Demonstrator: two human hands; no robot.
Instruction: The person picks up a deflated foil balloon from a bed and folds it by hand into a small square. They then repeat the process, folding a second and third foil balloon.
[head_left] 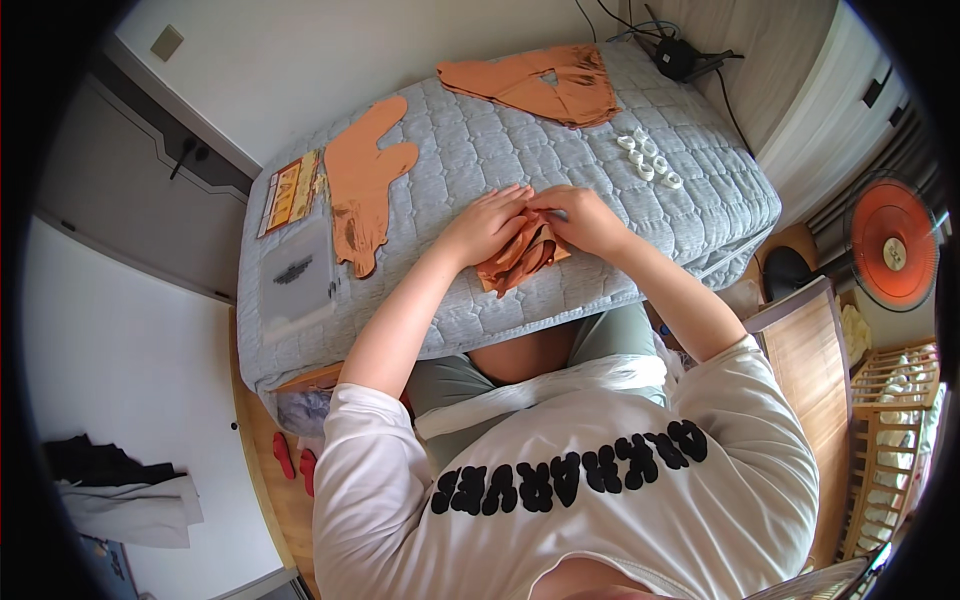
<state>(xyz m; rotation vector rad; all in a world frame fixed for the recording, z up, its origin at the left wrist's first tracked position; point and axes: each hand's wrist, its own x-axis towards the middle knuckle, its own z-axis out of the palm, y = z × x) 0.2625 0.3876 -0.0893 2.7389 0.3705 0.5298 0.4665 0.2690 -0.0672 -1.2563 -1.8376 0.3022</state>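
Observation:
In front of me on the bed, a crumpled orange-brown sheet (519, 257) lies bunched in folds, its material thin and slightly shiny. My left hand (490, 225) grips its upper left edge, fingers extended over it and thumb hidden. At the upper right edge my right hand (583, 217) pinches the same sheet with bent fingers. Both hands' fingertips nearly meet at the top, and what lies beneath them is hidden. To the left lies a flat orange sheet with rounded lobes (362, 170). Another orange sheet (545, 88), folded flat with dark wrinkled edges, rests at the far side.
The bed (470, 130) has a grey quilted cover. Several small white rolls (646, 160) sit on its right. A red-and-yellow printed packet (290, 195) and a clear plastic bag (298, 275) lie left. A black device with cables (676, 58) stands far right; an orange fan (893, 240) stands beyond.

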